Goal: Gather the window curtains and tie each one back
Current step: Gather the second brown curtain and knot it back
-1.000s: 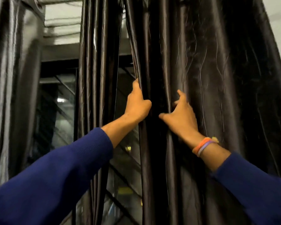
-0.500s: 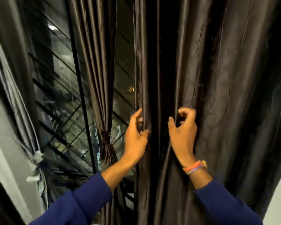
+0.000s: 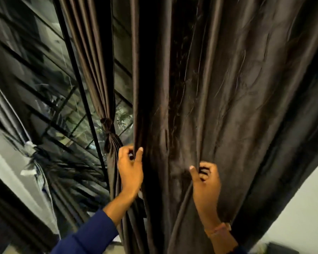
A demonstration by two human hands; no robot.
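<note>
Our left hand (image 3: 130, 173) pinched the loose dark curtain's (image 3: 228, 107) left edge just right of the tied curtain (image 3: 106, 129), while our right hand (image 3: 206, 184) gripped a fold further right.

The wide, dark brown satin curtain panel (image 3: 228, 107) fills the middle and right of the view, closing off passage there. An open gap of window glass (image 3: 123, 114) lies between its left edge and the narrower tied-back brown curtain (image 3: 99, 79), pinched at a knot (image 3: 106, 123). The left hand (image 3: 129, 169) occupies the foot of this gap. A thin black vertical bar (image 3: 81, 88) borders the tied curtain. Left of it, slanted dark window bars (image 3: 50, 99) appear to block reach outward, though blurred. Pale wall (image 3: 301, 208) shows beyond the panel's right edge.
</note>
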